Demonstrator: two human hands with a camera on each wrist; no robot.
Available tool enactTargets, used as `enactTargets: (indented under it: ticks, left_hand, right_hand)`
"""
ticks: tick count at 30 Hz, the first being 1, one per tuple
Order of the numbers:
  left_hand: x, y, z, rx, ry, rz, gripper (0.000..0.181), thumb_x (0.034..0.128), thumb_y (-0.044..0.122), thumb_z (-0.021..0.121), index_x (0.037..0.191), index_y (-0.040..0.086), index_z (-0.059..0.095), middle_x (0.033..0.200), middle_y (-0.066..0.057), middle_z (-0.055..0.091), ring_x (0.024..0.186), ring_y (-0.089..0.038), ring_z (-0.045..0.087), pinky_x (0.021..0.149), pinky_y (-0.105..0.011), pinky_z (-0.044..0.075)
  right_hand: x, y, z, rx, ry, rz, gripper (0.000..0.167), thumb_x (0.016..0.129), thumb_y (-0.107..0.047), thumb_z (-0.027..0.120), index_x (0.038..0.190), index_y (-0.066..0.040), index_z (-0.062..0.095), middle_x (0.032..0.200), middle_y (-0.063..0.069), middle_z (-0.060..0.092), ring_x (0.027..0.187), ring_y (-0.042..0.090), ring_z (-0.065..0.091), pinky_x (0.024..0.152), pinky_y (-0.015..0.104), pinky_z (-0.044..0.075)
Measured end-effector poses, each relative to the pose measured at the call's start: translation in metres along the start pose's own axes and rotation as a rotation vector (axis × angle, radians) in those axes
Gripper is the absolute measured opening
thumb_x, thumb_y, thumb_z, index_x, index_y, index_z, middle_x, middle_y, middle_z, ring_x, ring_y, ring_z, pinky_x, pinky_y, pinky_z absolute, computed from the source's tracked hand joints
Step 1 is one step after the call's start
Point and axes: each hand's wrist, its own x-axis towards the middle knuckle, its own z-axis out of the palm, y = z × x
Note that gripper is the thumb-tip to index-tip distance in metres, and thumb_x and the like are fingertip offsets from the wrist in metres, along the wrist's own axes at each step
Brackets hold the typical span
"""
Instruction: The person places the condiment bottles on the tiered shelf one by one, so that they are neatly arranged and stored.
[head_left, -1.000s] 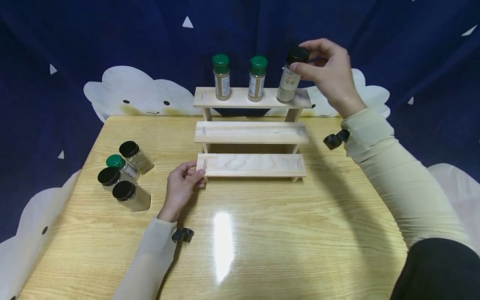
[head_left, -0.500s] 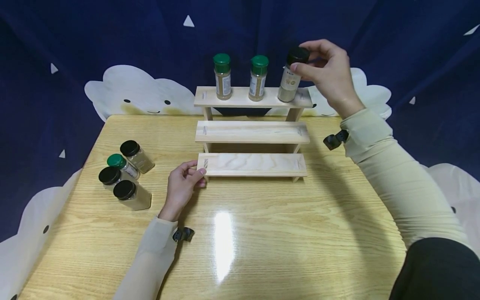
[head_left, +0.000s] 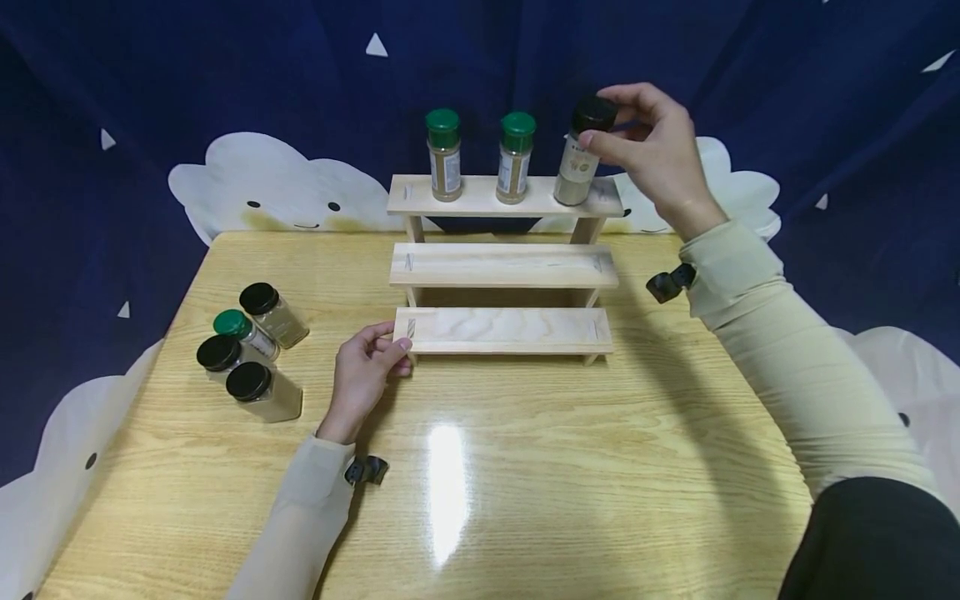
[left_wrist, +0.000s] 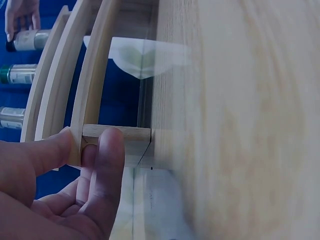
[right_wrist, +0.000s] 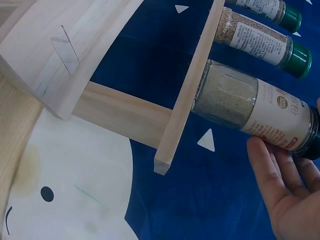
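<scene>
A three-tier wooden rack (head_left: pixel 504 265) stands at the back of the table. On its top tier, at the right, a black-capped jar (head_left: pixel 576 177) stands upright, and my right hand (head_left: pixel 660 158) holds it near the cap with thumb and fingers. In the right wrist view the jar's base (right_wrist: pixel 225 95) meets the top board, with my fingers (right_wrist: pixel 272 172) along its label. Two green-capped jars (head_left: pixel 446 171) (head_left: pixel 513 171) stand to its left on that tier. My left hand (head_left: pixel 362 375) pinches the left end of the lowest tier; the left wrist view shows thumb and fingers (left_wrist: pixel 107 175) around the board's end.
At the table's left, several jars stand close together: black-capped ones (head_left: pixel 277 321) (head_left: pixel 273 396) and a green-capped one (head_left: pixel 258 340). Behind the table (head_left: pixel 562 467) hangs a dark blue curtain (head_left: pixel 300 75) with white triangles and cloud shapes (head_left: pixel 285 179).
My right hand has shifted very slightly down and left at the jar's cap. The left hand, rack and jars look unchanged apart from slight view shake.
</scene>
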Motion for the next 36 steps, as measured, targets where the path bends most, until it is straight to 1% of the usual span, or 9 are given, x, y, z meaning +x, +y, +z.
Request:
enactTargets:
  ticks: [3, 11, 15, 19, 24, 28, 34, 36]
  left_hand:
    - [0.000, 0.000, 0.000, -0.004, -0.001, 0.004, 0.042, 0.1056, -0.002, 0.071, 0.143, -0.015, 0.058, 0.092, -0.011, 0.068, 0.075, -0.011, 0.072, 0.074, -0.023, 0.069]
    - [0.000, -0.002, 0.001, -0.013, -0.005, 0.014, 0.041, 0.1055, -0.003, 0.070, 0.142, -0.016, 0.058, 0.091, -0.010, 0.068, 0.074, -0.011, 0.072, 0.073, -0.023, 0.069]
    - [0.000, -0.001, 0.001, -0.012, -0.005, 0.014, 0.041, 0.1054, -0.003, 0.070, 0.142, -0.016, 0.058, 0.091, -0.010, 0.068, 0.075, -0.011, 0.073, 0.073, -0.023, 0.069]
    - [-0.001, 0.000, 0.001, -0.013, -0.002, 0.012, 0.041, 0.1050, -0.004, 0.071, 0.142, -0.016, 0.058, 0.090, -0.010, 0.068, 0.075, -0.013, 0.073, 0.073, -0.023, 0.069]
    - [-0.001, 0.000, 0.000, -0.015, 0.006, 0.000, 0.042, 0.1050, -0.003, 0.071, 0.143, -0.015, 0.058, 0.091, -0.009, 0.067, 0.075, -0.012, 0.073, 0.074, -0.024, 0.069]
    - [-0.001, 0.000, 0.000, -0.012, 0.010, -0.007, 0.042, 0.1051, -0.003, 0.071, 0.143, -0.015, 0.058, 0.092, -0.010, 0.067, 0.075, -0.012, 0.073, 0.074, -0.024, 0.069]
    - [-0.001, 0.000, 0.001, -0.013, 0.006, -0.005, 0.042, 0.1051, -0.003, 0.070, 0.143, -0.015, 0.058, 0.091, -0.009, 0.067, 0.075, -0.011, 0.072, 0.074, -0.023, 0.069]
    - [-0.001, 0.001, 0.001, -0.014, 0.005, -0.002, 0.041, 0.1052, -0.004, 0.070, 0.143, -0.015, 0.058, 0.091, -0.009, 0.066, 0.075, -0.011, 0.072, 0.074, -0.023, 0.069]
  right_hand:
    - [-0.001, 0.000, 0.000, 0.000, -0.002, -0.001, 0.050, 0.097, -0.007, 0.084, 0.144, -0.011, 0.067, 0.113, -0.002, 0.065, 0.093, 0.015, 0.061, 0.085, 0.022, 0.058]
    - [-0.007, 0.000, -0.006, 0.013, -0.001, -0.002, 0.053, 0.098, -0.007, 0.083, 0.147, -0.011, 0.064, 0.119, 0.001, 0.065, 0.098, 0.016, 0.066, 0.086, 0.019, 0.064]
    - [-0.014, 0.001, -0.014, 0.015, 0.023, -0.033, 0.052, 0.098, -0.008, 0.083, 0.147, -0.010, 0.065, 0.122, 0.003, 0.067, 0.102, 0.018, 0.067, 0.086, 0.020, 0.063]
    - [-0.022, 0.001, -0.025, 0.018, 0.053, -0.064, 0.048, 0.099, -0.007, 0.082, 0.145, -0.009, 0.066, 0.122, 0.004, 0.069, 0.102, 0.018, 0.068, 0.084, 0.019, 0.064]
    - [-0.034, 0.003, -0.041, 0.108, 0.071, -0.096, 0.041, 0.098, -0.002, 0.080, 0.138, -0.007, 0.071, 0.117, 0.008, 0.072, 0.098, 0.018, 0.071, 0.080, 0.017, 0.065]
    - [-0.045, 0.005, -0.054, 0.188, 0.074, -0.109, 0.039, 0.098, 0.001, 0.079, 0.136, -0.005, 0.072, 0.115, 0.012, 0.073, 0.096, 0.019, 0.072, 0.080, 0.018, 0.066]
    - [-0.061, 0.009, -0.075, 0.288, 0.090, -0.092, 0.038, 0.097, 0.006, 0.078, 0.134, -0.001, 0.072, 0.114, 0.015, 0.074, 0.095, 0.020, 0.073, 0.079, 0.019, 0.067]
    - [-0.066, 0.011, -0.082, 0.300, 0.097, -0.087, 0.037, 0.097, 0.007, 0.077, 0.134, 0.000, 0.072, 0.114, 0.015, 0.075, 0.096, 0.020, 0.073, 0.079, 0.018, 0.067]
